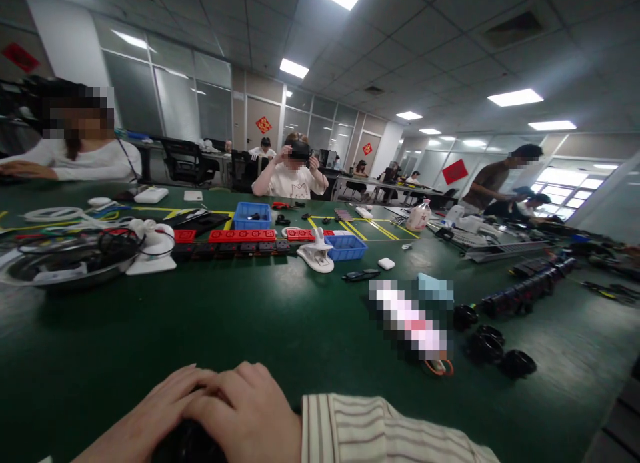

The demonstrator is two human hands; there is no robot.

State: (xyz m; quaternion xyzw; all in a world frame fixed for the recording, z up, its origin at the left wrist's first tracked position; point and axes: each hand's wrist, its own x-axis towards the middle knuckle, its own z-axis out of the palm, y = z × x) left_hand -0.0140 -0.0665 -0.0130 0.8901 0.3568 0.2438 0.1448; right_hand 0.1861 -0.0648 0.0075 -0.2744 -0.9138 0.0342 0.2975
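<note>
At the near edge of the green table, my left hand [163, 400] and my right hand [245, 406] are together, touching. The fingers of both curl over a black rounded object [187, 443] at the bottom of the view. It is mostly covered by my hands and cut off by the frame, so its kind cannot be made out. My right hand's fingers overlap my left hand, and a striped sleeve [380, 426] covers my right forearm.
Red and black power strips [243, 236], blue bins [253, 215] and a white clip stand [317, 253] lie across the green table [300, 323]. A metal bowl [65, 270] with cables stands left. Black rings [485, 346] lie right. A person opposite [293, 176] holds a headset.
</note>
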